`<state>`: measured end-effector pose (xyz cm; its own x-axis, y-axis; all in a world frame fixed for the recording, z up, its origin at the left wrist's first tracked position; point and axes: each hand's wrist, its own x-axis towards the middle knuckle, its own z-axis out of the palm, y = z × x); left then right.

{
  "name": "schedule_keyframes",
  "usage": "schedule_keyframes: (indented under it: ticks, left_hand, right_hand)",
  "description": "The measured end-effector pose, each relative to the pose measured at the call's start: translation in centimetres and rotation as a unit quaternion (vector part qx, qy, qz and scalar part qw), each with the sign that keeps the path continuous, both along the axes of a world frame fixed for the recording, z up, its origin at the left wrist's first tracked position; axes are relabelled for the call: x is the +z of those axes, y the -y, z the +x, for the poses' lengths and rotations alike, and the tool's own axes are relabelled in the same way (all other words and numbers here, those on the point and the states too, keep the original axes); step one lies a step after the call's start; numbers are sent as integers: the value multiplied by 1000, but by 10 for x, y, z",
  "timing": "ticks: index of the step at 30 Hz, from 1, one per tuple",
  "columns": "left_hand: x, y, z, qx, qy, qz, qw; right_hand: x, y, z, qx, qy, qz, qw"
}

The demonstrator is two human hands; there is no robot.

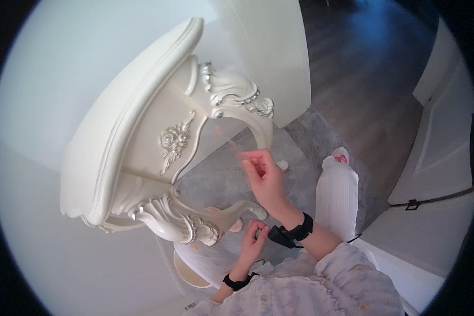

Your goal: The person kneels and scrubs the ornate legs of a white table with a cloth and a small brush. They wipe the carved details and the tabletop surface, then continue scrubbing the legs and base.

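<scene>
My right hand [265,173] pinches a thin, pinkish stick-like item [232,145], blurred and see-through, so its exact kind is unclear. Its far end points toward the front of a cream console table [142,130] with carved, silver-touched legs. A carved rose ornament [174,139] sits on the table's apron, left of the item's tip. Lower down, near my lap, my left hand [254,240] has its fingers curled. Whether anything lies inside them is hidden. Black bands circle both wrists, and a small black device [282,236] is attached at the right one.
The table stands against a pale wall [27,118]. A round cream container [189,270] sits by my left leg. Grey tile floor [237,166] meets dark wood flooring [351,79] at upper right. A white panelled door or cabinet [438,158] stands at the right.
</scene>
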<state>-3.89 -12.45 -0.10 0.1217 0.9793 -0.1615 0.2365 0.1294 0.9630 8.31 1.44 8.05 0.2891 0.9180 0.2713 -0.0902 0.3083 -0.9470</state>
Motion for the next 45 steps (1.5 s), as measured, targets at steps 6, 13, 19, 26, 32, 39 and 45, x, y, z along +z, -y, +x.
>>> schedule_keyframes:
  ticks: [6,13,19,26,32,39,45]
  left_hand:
    - [-10,-3,4,-10,-7,6,1000]
    - [-7,-8,19,-19,-40,1,999]
    - [-12,-13,19,-8,-37,-9,999]
    - [-20,-12,22,25,-49,-4,998]
    - [-13,-11,21,65,-46,23,997]
    - [-5,-11,17,119,-15,-23,993]
    - [-8,-11,13,104,-36,10,994]
  right_hand:
    - [-45,-28,13,-152,-79,0,985]
    - [-71,-50,34,-202,-22,-54,978]
    - [-60,-44,35,-164,11,-31,986]
    - [-40,-38,39,-110,32,-104,988]
    - [-39,-44,27,-61,-94,-75,991]
    - [-43,-42,15,-23,-109,-125,986]
    - [-41,-50,15,-18,-134,-126,983]
